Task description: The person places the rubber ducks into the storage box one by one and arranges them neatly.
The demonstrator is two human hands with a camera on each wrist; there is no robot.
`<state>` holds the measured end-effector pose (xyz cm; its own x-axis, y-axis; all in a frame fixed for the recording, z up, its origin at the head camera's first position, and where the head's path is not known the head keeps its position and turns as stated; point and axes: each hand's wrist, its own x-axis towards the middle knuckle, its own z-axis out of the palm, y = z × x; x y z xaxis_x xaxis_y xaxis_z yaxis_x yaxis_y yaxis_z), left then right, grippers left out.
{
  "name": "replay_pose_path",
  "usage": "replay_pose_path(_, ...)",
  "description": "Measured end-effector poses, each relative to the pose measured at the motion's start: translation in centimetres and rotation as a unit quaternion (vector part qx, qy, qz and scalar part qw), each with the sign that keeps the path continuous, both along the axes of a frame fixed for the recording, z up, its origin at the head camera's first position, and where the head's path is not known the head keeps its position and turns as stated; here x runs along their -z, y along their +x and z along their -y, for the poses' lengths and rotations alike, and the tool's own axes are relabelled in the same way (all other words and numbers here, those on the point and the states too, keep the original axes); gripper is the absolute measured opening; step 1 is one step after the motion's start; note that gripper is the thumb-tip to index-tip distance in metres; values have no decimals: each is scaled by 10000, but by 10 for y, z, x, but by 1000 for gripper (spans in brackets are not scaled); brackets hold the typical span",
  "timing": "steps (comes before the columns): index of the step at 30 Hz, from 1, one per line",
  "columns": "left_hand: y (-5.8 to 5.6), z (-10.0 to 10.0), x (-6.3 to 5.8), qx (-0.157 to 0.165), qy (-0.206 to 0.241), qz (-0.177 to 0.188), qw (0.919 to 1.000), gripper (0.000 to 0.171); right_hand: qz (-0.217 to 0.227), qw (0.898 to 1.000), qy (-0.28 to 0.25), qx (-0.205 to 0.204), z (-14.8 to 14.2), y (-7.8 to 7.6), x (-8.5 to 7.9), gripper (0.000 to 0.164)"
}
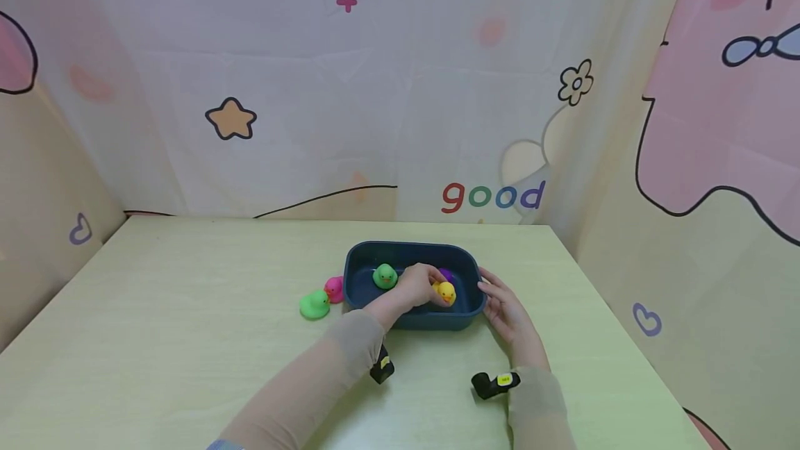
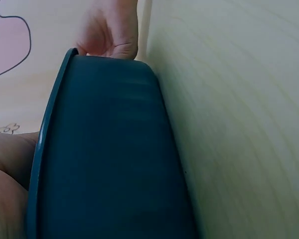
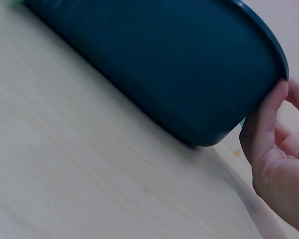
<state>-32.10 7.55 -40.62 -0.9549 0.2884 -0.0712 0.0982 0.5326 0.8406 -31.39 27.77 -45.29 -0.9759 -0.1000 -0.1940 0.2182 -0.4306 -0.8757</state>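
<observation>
A dark blue plastic basin (image 1: 406, 321) stands on the table. My left hand (image 1: 417, 286) reaches over its near wall and pinches a yellow rubber duck (image 1: 446, 292) between thumb and fingers inside it. Just behind that duck, a purple toy (image 1: 446, 273) is partly hidden. On the left of the basin floor sits a green duck (image 1: 385, 276). My right hand (image 1: 509, 311) touches the basin's right end with its fingertips; the right wrist view shows the fingers (image 3: 271, 117) against the rim. In the left wrist view the basin wall hides what the left hand holds.
Outside the basin's left end, a pink duck (image 1: 334, 289) and a light green duck (image 1: 314, 305) stand on the pale wooden table (image 1: 187, 339). Printed cloth (image 1: 281, 89) hangs behind and at both sides of the table.
</observation>
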Motion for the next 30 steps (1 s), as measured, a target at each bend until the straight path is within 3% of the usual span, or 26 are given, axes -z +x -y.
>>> replay_pose_path(7, 1, -10, 1, 219, -883, -111, 9958, 23, 28, 10000, 19, 23, 0, 0, -1, 29)
replay_pose_path(15, -1, -18, 5, 385, -1882, -425, 9805, 20, 62, 10000, 2, -37, 0, 0, -1, 31)
replay_pose_path(25, 2, -16, 5, 321, -1946, -258, 9800, 19, 33, 9999, -136, -17, 0, 0, 0, 24)
replay_pose_path(30, 4, -10, -1, 538, -2039, -299, 9771, 28, 7, 9999, -101, 25, 1, 0, 0, 24)
